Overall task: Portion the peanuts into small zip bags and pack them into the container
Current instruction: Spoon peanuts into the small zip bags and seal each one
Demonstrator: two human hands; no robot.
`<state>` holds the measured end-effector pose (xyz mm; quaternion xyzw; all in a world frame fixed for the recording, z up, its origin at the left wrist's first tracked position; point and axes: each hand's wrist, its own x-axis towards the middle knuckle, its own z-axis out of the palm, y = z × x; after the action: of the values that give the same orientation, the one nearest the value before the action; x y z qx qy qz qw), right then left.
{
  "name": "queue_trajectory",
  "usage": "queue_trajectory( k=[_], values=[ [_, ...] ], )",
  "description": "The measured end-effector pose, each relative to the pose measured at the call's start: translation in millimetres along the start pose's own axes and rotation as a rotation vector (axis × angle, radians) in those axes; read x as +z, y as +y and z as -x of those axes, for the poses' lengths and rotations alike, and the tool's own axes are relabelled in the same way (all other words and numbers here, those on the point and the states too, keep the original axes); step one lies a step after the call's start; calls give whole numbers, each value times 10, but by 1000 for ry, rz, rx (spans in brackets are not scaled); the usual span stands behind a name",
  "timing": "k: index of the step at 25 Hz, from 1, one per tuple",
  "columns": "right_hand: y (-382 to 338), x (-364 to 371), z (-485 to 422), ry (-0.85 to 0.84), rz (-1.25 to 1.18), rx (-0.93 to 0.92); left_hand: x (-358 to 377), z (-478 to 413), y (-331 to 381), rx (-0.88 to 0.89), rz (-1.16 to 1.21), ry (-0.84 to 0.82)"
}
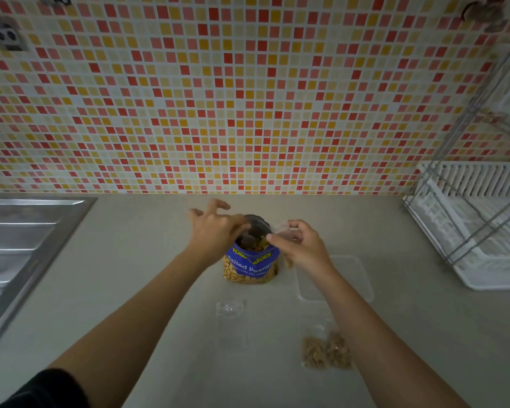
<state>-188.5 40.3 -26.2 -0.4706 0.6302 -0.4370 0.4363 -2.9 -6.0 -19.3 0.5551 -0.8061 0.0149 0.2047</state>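
Left hand reaches into blue peanut bag mouth, grip hidden; right hand pinches clear zip bag. Label: "TONG GARDEN Salted Peanuts".

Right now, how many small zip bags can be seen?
4: one clear bag in the right hand beside the peanut packet; one empty bag flat on the counter before the packet; two filled bags side by side by the right forearm. More empties may lie stacked.
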Motion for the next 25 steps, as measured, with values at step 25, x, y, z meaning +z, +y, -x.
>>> queue_trajectory(
  k=[25],
  values=[
    [97, -127, 67, 23, -18, -86, -66, -122, 99, -859, 823, 34]
  ],
)
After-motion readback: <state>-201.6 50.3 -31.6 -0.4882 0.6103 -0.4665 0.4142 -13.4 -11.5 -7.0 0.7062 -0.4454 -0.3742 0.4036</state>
